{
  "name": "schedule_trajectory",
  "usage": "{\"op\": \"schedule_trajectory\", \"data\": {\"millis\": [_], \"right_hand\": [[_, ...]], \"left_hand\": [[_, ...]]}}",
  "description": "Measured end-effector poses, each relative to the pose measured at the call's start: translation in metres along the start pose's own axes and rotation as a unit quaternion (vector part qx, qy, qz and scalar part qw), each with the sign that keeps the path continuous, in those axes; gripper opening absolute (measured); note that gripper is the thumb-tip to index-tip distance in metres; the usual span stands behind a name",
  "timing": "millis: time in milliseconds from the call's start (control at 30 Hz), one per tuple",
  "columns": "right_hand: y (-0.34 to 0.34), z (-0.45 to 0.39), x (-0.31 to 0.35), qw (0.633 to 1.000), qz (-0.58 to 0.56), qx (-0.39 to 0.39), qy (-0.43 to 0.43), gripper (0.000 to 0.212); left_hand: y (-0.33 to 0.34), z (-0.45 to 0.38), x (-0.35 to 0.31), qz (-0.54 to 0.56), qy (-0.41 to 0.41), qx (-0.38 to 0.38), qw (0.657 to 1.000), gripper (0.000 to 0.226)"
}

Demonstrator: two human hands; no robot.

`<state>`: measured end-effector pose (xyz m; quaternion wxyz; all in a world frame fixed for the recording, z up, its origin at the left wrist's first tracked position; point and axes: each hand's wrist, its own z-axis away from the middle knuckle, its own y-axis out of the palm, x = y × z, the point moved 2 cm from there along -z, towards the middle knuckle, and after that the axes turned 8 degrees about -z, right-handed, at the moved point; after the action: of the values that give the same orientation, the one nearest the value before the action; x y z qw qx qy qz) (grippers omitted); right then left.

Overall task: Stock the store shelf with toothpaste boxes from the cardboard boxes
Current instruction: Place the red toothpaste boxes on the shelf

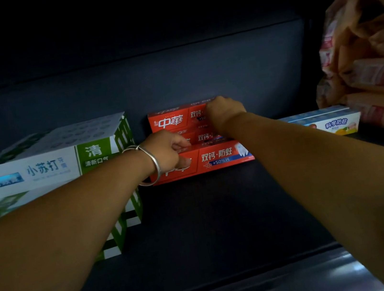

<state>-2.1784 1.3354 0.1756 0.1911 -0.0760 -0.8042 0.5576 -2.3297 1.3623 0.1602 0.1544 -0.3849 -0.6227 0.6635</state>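
A stack of red toothpaste boxes (198, 142) sits toward the back of a dark shelf (199, 232), near its middle, three layers high, with the bottom box jutting a little forward. Both of the person's bare arms reach in from the front edge. The left hand (167, 153), with a silver bracelet (149, 163) at the wrist, has its fingers curled against the left end of the lower boxes, thumb on the bottom one. The right hand (224, 112) is curled over the top box's right end, gripping it.

The step in hand looks like setting or squaring the red boxes in their stack. The next move likely calls for nudging the layers flush, then letting go without tipping them.

Just left of the stack stand white and green toothpaste boxes (49, 157), piled two high. To the right, toward the back right corner, lies a pale blue toothpaste box (320, 123), and beyond it a heap of orange plastic-wrapped packs (374, 66). The shelf's back wall is dark, the lighting dim. No cardboard boxes are in view.
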Motion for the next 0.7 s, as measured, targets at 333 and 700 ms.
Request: {"op": "schedule_trajectory", "data": {"millis": [333,700], "right_hand": [[-0.006,0.011,-0.028,0.998,-0.023,-0.011,0.064,0.033],[-0.003,0.002,-0.036,0.981,-0.157,0.015,0.109,0.039]], "left_hand": [[0.007,-0.018,0.000,-0.012,-0.008,-0.045,0.999,0.054],[0.015,-0.038,0.001,-0.076,-0.021,-0.108,0.991,0.053]]}}
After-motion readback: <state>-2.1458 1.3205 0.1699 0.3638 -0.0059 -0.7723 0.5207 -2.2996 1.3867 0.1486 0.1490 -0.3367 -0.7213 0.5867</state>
